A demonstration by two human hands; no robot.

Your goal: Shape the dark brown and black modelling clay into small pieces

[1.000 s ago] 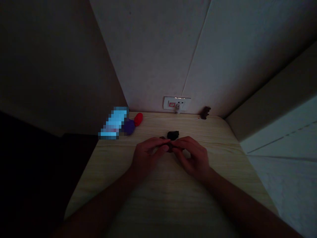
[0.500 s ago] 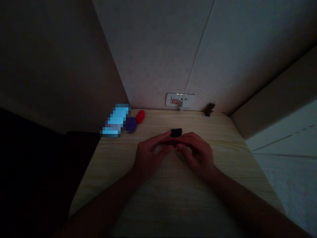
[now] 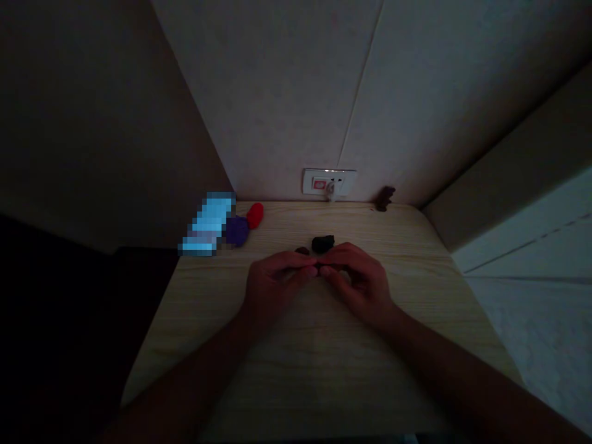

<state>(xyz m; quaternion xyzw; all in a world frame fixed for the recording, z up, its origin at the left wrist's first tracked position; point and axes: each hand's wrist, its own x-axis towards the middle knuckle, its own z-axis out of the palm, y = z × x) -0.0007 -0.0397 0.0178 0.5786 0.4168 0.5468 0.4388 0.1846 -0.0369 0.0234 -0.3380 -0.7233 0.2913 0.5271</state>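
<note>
My left hand [image 3: 274, 285] and my right hand [image 3: 361, 280] meet over the middle of the table. Thumb and fingertips of both are pinched on a small piece of dark brown modelling clay [image 3: 319, 269], mostly hidden by the fingers. Just behind my left fingers a brown lump [image 3: 302, 251] shows; whether it joins the held piece I cannot tell. A black lump of clay [image 3: 322, 243] lies right behind my fingertips. Farther back on the left are a purple lump [image 3: 237, 230] and a red lump [image 3: 255, 215], touching or nearly so.
A pixelated bright phone-like slab [image 3: 208, 225] occupies the back left corner of the wooden table [image 3: 319, 370]. Against the wall at back right stands a small dark brown shaped figure [image 3: 385, 198]. A wall socket [image 3: 328, 182] with a plug sits just above the table's back edge.
Both hands keep working the brown clay, fingers shifting; my left fingers lifted and straightened, then closed in again. The whole view has swayed slightly. Other things on the table stay put.
</note>
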